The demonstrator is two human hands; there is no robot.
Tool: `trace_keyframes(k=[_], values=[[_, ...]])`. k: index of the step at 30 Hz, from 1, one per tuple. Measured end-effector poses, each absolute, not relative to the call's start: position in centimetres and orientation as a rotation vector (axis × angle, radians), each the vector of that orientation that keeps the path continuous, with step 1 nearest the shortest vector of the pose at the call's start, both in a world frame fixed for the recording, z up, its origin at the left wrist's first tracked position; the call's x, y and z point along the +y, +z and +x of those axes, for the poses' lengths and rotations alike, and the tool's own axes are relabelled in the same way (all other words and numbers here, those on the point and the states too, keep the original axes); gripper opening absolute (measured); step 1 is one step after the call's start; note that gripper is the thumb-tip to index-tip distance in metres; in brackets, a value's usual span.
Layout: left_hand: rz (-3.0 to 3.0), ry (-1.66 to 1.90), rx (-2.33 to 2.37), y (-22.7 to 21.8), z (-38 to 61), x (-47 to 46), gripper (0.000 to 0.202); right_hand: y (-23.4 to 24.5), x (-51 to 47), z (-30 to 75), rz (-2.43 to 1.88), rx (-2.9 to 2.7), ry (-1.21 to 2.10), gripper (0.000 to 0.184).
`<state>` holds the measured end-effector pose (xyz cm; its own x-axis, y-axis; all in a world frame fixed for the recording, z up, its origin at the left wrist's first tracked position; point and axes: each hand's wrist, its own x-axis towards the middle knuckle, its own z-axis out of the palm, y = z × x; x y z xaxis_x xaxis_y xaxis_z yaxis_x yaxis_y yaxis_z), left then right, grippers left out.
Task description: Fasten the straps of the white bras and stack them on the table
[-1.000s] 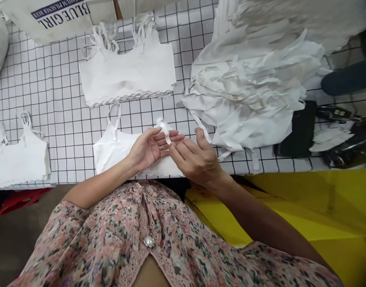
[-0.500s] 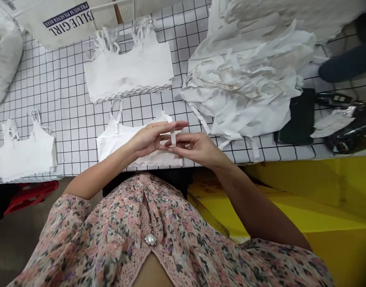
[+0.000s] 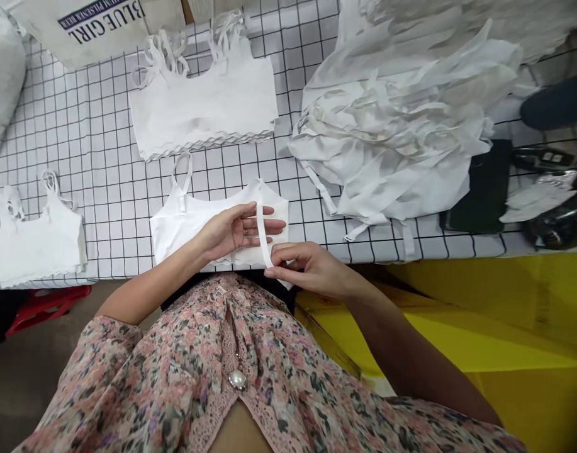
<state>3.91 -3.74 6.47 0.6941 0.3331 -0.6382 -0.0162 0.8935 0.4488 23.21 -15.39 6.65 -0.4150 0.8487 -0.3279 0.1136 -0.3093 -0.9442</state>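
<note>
A white bra top (image 3: 203,211) lies at the table's front edge, partly covered by my hands. Its left strap (image 3: 187,170) forms a loop standing up from the cloth. From its right peak another white strap (image 3: 262,233) runs down toward me. My right hand (image 3: 314,267) pinches the lower end of that strap between thumb and fingers. Over the garment, my left hand (image 3: 234,233) is open, palm up and fingers stretched behind the strap, with the thumb close to its upper part.
Behind lies a stack of white bra tops (image 3: 203,107); a smaller stack (image 3: 38,239) sits at left. A loose heap of white garments (image 3: 392,138) fills the right side. Beyond it are a dark flat object (image 3: 481,189) and a black bag (image 3: 559,211). A printed carton (image 3: 104,28) stands at the back.
My hands have separated. My right hand has come down toward me, drawing the strap out straight, and my left hand's fingers have spread. The view has shifted slightly.
</note>
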Motion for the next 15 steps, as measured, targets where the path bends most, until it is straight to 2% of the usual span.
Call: trace_keyframes(k=[3, 7, 10, 12, 15], values=[[0.456, 0.207, 0.804, 6.4, 3.8, -3.7, 0.025, 6.7, -16.0, 23.0, -1.227, -1.545, 1.713, 0.045], [0.691, 0.236, 0.888, 6.9, 4.5, -3.2, 0.027, 7.9, -17.0, 22.5, -1.310, -1.884, 1.294, 0.032], [0.806, 0.236, 0.900, 7.0, 5.1, -2.8, 0.019, 8.7, -17.3, 22.1, -1.377, -2.004, 1.037, 0.026], [0.751, 0.240, 0.862, 6.9, 5.4, -2.6, 0.019, 8.5, -16.8, 22.1, -1.423, -1.853, 1.008, 0.015], [0.665, 0.260, 0.816, 6.5, 5.4, -2.5, 0.018, 6.7, -14.7, 22.4, -1.522, -1.343, 1.068, 0.031]])
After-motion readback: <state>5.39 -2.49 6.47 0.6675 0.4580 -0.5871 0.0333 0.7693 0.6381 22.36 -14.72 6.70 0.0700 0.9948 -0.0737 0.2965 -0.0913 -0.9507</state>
